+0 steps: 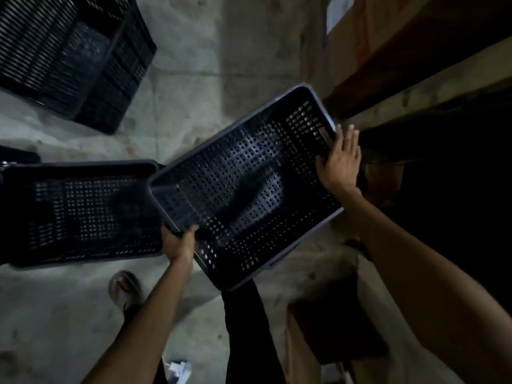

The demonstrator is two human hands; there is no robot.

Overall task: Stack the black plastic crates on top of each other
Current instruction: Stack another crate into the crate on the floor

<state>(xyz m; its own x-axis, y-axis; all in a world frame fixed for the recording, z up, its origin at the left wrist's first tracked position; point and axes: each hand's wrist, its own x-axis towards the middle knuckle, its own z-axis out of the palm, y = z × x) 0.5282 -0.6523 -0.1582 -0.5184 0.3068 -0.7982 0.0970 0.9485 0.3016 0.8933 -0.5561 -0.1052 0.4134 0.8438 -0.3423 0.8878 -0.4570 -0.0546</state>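
We are holding the tilted crate mid-frame: left hand gripping its near rim, right hand spread flat against its far wall. Target crate is lying left, nearer the left hand.

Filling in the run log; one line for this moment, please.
left hand: grips near rim | right hand: flat on far end | held crate: tilted, airborne | floor crate: left, empty

Hands, both arms extended fwd.
L hand: fingers curled, closed grip, near-left. R hand: palm flat, fingers spread, farther right.
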